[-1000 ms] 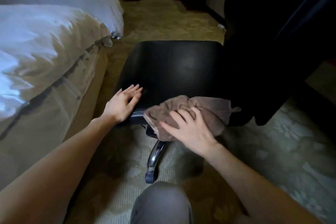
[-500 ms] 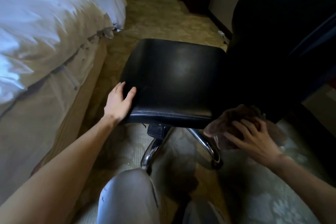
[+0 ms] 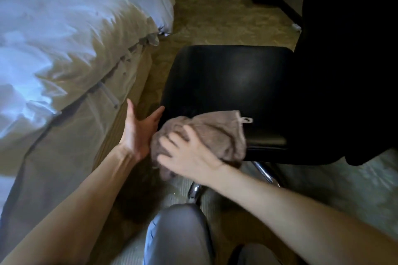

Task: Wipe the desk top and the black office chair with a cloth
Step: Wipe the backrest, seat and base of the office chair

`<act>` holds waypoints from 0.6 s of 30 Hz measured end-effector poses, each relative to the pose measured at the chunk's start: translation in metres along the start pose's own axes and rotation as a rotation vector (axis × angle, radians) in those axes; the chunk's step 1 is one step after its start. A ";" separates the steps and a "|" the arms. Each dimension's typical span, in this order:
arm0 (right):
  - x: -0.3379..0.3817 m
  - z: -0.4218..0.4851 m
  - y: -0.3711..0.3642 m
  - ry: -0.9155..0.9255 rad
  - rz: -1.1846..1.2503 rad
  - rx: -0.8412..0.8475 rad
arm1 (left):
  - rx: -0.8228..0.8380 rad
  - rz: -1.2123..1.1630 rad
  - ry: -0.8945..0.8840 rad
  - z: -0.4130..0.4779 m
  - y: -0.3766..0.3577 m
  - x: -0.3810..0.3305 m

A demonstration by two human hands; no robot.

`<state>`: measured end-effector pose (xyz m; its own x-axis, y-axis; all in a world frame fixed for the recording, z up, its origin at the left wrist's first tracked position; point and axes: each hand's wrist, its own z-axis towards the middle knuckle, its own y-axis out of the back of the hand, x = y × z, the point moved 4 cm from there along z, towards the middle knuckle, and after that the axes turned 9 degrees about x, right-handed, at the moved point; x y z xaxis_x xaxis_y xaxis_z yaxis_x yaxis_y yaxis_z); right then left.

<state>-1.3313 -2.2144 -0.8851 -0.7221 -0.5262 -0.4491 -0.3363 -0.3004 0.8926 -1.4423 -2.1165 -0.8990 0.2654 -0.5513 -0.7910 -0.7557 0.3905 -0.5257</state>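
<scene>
The black office chair's seat (image 3: 228,79) fills the middle of the head view, with its tall backrest (image 3: 349,49) dark at the right. A brown-grey cloth (image 3: 215,133) lies bunched over the seat's near left corner. My right hand (image 3: 189,155) presses down on the cloth with spread fingers. My left hand (image 3: 137,129) is open, palm turned toward the seat's left edge, fingers straight, just beside the cloth. The desk is not in view.
A bed with a white duvet (image 3: 64,49) and beige skirt (image 3: 71,146) stands close on the left. Chrome chair legs (image 3: 265,174) show under the seat. My grey-trousered knee (image 3: 178,232) is at the bottom. Patterned carpet (image 3: 215,17) runs to a far doorway.
My right hand brought the cloth from the seat's lower right side back across to the near left corner. My left hand came off the seat edge and turned palm inward.
</scene>
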 end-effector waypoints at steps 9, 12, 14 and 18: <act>-0.001 0.030 0.017 -0.075 -0.003 0.067 | -0.040 0.662 0.457 0.018 0.006 -0.058; -0.042 -0.009 0.017 -0.232 0.136 0.081 | -0.071 0.769 0.411 0.024 -0.013 -0.056; -0.067 -0.048 0.011 -0.351 0.192 0.110 | -0.031 0.900 0.300 0.029 -0.024 -0.058; -0.090 -0.136 -0.003 -0.458 0.174 0.241 | -0.058 1.146 0.318 0.047 -0.028 -0.052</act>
<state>-1.1831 -2.2742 -0.8532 -0.9508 -0.1356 -0.2784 -0.2782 -0.0208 0.9603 -1.4070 -2.0641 -0.8576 -0.7369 -0.0641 -0.6730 -0.4837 0.7454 0.4587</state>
